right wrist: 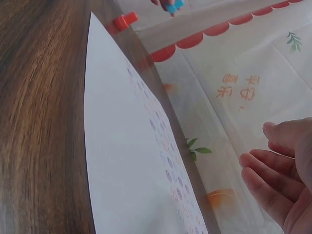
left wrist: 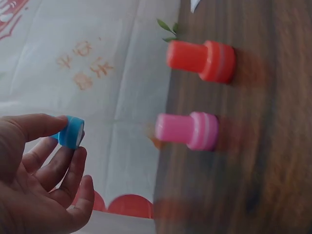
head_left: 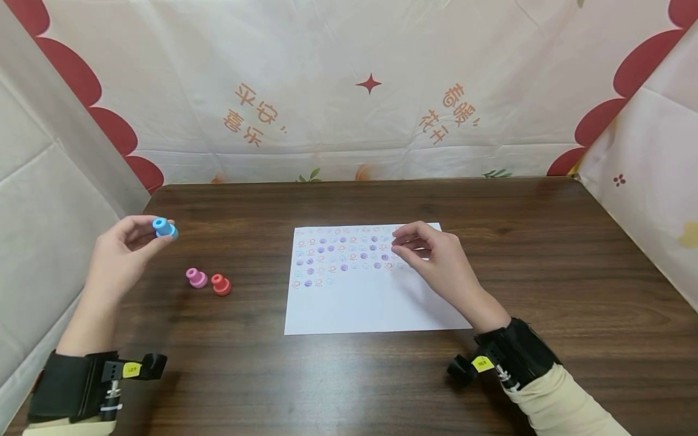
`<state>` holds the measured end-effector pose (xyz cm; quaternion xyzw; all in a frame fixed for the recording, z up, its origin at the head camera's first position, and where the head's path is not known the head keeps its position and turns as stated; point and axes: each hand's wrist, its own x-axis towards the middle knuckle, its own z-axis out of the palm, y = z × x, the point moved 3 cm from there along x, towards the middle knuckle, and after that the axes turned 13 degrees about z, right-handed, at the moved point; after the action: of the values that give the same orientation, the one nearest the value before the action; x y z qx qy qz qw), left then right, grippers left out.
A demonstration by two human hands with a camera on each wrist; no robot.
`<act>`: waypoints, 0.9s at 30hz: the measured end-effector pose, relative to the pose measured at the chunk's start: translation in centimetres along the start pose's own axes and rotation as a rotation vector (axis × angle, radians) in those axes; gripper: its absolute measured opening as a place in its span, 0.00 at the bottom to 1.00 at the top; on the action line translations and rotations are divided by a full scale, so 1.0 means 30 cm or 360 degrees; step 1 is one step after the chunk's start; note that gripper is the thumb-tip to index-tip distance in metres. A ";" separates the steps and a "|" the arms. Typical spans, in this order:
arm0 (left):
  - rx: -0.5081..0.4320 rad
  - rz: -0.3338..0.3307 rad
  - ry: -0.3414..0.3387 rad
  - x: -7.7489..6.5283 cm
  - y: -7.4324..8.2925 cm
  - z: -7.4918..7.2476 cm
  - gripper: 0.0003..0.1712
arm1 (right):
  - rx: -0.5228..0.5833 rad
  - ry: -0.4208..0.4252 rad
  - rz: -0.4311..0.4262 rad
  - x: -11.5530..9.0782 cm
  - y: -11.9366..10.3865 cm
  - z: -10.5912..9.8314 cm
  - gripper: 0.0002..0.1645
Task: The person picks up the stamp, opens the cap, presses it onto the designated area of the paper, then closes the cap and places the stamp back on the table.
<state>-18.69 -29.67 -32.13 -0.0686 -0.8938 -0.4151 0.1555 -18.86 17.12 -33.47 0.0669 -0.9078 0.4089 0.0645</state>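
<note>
Between thumb and fingers, the left hand (head_left: 121, 251) pinches a small blue stamp (head_left: 165, 227), raised above the left side of the table. In the left wrist view the stamp (left wrist: 72, 132) shows its flat end facing away from the palm. A pink stamp (head_left: 197, 278) and a red stamp (head_left: 220, 284) stand upright side by side on the table, just right of that hand. The right hand (head_left: 436, 257) hovers over the upper right of a white sheet (head_left: 376, 309), fingers loosely bent and holding nothing. Rows of small purple, blue and red stamp prints (head_left: 343, 249) cover the sheet's upper half.
Everything lies on a dark wooden table (head_left: 272, 387). A white cloth (head_left: 327, 109) with red scalloped edging and orange characters hangs behind it and along both sides. Each wrist wears a black strap (head_left: 71, 384) with a small camera.
</note>
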 end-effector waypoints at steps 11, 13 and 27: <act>0.0263 -0.0112 -0.0342 0.002 -0.107 0.049 0.28 | -0.0001 -0.0002 0.0023 -0.001 0.008 -0.007 0.12; 0.0317 -0.0140 -0.0409 0.000 -0.121 0.059 0.28 | 0.0003 -0.0001 0.0023 -0.001 0.009 -0.009 0.12; 0.0474 -0.0223 -0.0590 -0.010 -0.160 0.078 0.25 | -0.0016 0.0009 0.0026 -0.002 0.013 -0.017 0.12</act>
<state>-20.13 -30.99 -37.12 -0.0580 -0.9609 -0.2689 -0.0320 -18.84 17.74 -33.43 0.0580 -0.9102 0.4051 0.0640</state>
